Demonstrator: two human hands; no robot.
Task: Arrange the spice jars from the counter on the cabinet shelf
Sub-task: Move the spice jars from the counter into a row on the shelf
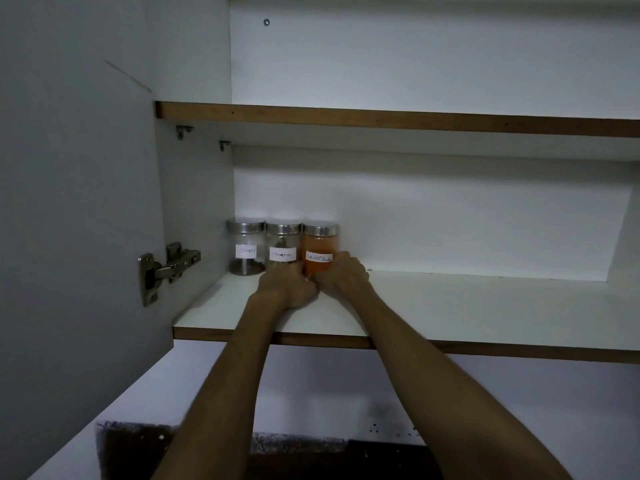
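Three glass spice jars with steel lids stand in a row at the back left of the lower cabinet shelf (450,306). From the left: a cloves jar (245,247), a cinnamon jar (283,245) and a red chilli powder jar (320,249) filled with orange powder. Each carries a white handwritten label. My left hand (287,285) is curled at the base of the cinnamon jar. My right hand (343,277) wraps the lower right side of the red chilli powder jar. The two hands touch each other in front of the jars.
The open cabinet door (76,202) with a metal hinge (166,268) stands at the left. An upper shelf (381,119) runs just above the jars. White shelf surface extends to the right of the jars. A dark counter (294,459) lies far below.
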